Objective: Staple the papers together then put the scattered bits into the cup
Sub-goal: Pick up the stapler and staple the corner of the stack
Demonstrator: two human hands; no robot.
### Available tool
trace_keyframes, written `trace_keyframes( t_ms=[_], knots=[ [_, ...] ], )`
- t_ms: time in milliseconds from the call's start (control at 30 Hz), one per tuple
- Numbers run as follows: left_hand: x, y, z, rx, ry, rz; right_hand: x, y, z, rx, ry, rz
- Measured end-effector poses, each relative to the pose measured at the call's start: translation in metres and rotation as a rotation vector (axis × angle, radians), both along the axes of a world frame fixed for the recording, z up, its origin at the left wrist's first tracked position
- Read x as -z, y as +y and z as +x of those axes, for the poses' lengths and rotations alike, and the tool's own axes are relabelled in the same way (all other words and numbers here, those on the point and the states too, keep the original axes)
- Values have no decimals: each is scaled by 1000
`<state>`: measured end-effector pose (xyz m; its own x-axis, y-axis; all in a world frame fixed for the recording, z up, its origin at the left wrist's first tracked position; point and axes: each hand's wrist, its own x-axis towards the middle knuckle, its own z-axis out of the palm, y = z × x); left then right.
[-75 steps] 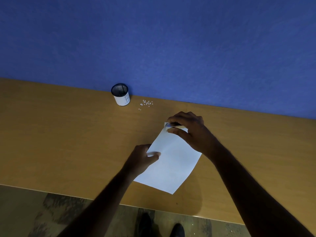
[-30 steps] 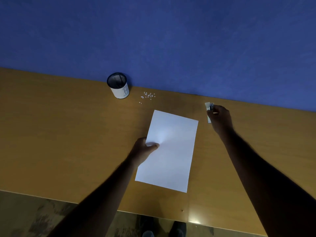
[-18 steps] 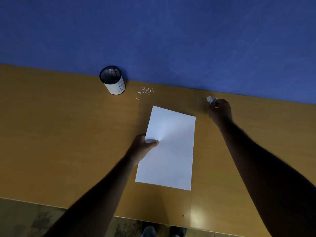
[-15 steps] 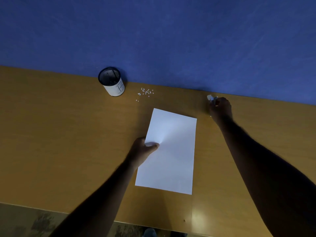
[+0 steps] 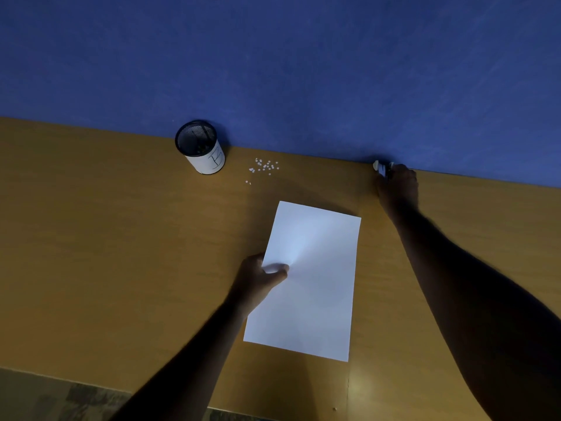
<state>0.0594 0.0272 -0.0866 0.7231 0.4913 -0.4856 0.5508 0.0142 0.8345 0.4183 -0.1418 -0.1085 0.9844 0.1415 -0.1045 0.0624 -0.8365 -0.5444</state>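
Blue wall behind wooden surface (image 5: 121,238) — papers (image 5: 312,284) pinned by left hand (image 5: 261,279), right hand (image 5: 397,189) gripping stapler (image 5: 383,168) at far edge; bits (image 5: 264,167) beside cup (image 5: 202,147) uncollected.

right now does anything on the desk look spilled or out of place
Yes: small white bits lie scattered on the desk just right of the cup, near the blue wall, not inside it. The paper lies flat.
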Motion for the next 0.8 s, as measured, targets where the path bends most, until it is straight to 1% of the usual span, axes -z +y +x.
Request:
trace_keyframes(
  t_ms=[167, 367, 467, 500, 667, 800],
  knots=[
    [-1, -1, 0, 12, -1, 10, 8, -2, 3, -21, -4, -8],
    [-2, 1, 1, 25, -1, 18, -5, -5, -12, 62, 48, -12],
    [-3, 0, 1, 24, 2, 20, -8, -22, -45, 200, 89, 50],
    [-4, 0, 2, 26, 4, 18, -7, -30, -58, 217, 94, 79],
    [-6, 2, 2, 20, -12, 16, -12, -58, -135, 216, 145, 187],
    [-6, 1, 4, 11, 12, 18, -16, -68, -188, 145, 166, 207]
  ],
)
